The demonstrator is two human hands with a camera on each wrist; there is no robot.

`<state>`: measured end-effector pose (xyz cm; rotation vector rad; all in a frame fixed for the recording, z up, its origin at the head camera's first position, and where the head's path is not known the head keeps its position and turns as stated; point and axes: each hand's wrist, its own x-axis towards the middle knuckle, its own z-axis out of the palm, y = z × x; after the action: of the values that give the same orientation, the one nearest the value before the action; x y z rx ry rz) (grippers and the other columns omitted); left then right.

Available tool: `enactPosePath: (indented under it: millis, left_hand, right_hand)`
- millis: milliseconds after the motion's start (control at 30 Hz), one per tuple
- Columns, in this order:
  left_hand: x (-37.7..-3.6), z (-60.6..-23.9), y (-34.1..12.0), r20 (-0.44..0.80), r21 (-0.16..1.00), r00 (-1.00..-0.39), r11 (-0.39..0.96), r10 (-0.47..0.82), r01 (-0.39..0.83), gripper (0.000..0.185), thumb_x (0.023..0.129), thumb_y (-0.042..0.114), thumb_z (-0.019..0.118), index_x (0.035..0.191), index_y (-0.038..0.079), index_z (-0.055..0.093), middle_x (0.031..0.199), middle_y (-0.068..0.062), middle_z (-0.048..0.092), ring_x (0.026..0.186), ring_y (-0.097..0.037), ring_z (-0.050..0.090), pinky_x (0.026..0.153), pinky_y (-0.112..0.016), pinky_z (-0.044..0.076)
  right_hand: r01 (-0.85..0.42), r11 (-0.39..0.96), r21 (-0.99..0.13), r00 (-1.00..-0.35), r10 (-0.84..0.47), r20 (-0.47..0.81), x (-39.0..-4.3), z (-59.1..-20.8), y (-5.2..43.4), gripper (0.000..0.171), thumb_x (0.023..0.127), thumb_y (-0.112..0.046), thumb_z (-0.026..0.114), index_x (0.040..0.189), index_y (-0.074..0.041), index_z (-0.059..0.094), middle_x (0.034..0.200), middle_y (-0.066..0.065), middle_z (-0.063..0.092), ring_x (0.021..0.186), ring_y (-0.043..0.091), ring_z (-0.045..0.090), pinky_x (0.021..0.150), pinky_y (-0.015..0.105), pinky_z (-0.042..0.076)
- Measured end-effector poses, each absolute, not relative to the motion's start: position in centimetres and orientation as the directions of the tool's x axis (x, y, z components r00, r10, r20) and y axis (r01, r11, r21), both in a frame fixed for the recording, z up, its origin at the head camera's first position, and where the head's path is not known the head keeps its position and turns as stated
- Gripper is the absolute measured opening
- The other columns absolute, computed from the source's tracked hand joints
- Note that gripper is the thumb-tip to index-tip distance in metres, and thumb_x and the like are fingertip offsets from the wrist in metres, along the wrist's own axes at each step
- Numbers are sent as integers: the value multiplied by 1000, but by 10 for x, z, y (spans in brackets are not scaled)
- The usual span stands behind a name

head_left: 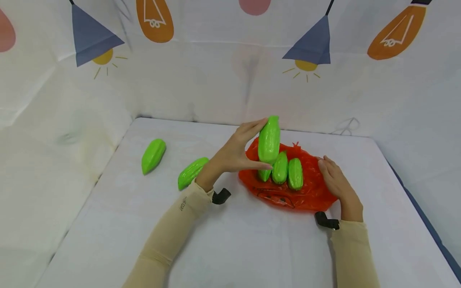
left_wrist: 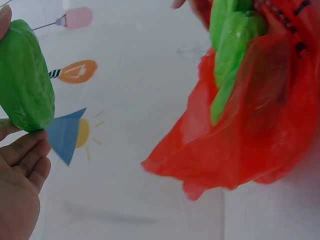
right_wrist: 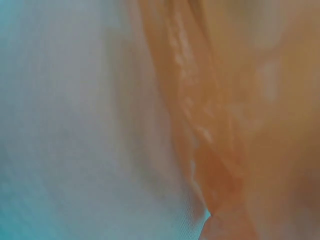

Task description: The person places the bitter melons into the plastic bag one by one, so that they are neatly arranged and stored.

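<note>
My left grip [head_left: 235, 154] pinches a green gourd [head_left: 269, 140] end-to-end above the red bag [head_left: 309, 192], right grip [head_left: 336, 180] flat on it, so it might slip and roll off.

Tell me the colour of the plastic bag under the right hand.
The plastic bag is red-orange; the head view shows it best.

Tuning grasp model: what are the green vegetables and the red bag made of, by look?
Green vegetable held by the left hand: likely moulded plastic, glossy, with uniform colour and hard highlights. Red bag: thin plastic film, translucent and crinkled; the vegetables show through it in the left wrist view. The right hand rests on its edge.
</note>
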<state>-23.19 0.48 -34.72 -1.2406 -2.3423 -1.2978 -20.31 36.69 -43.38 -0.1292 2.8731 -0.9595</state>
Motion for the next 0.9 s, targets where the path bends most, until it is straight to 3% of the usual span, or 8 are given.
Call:
enactPosePath:
  millis: [167,500,733,900]
  left_hand:
    - [-232,-359,22,461,610,-660,328,593,721,116,66,46,89,157,14,23,158,-3,32,143,-17,32,117,-37,32]
    - [-231,-392,46,169,578,-716,520,677,629,116,72,67,75,158,20,13,163,3,22,148,-18,24,118,-40,30]
    - [-240,-420,51,116,587,-742,557,660,587,117,73,69,72,159,19,11,164,2,18,150,-19,20,122,-42,21]
    - [-242,-435,57,114,596,-746,555,657,580,117,72,70,72,159,20,11,163,1,22,149,-20,26,121,-48,21]
  right_hand:
    - [-30,801,-597,-990,-107,-94,-204,-431,366,67,106,-48,20,152,0,28,158,32,12,144,56,10,110,75,10]
    - [-6,809,-588,-988,-96,-122,-205,-434,364,65,106,-47,21,154,-4,25,160,29,9,144,54,8,109,76,12]
    - [-23,805,-593,-989,-106,-105,-205,-436,364,65,107,-45,20,153,-1,27,159,32,12,144,55,10,109,75,11]
    - [-30,812,-583,-988,-111,-103,-205,-435,364,65,107,-46,20,153,-2,26,159,32,12,143,55,10,109,75,12]
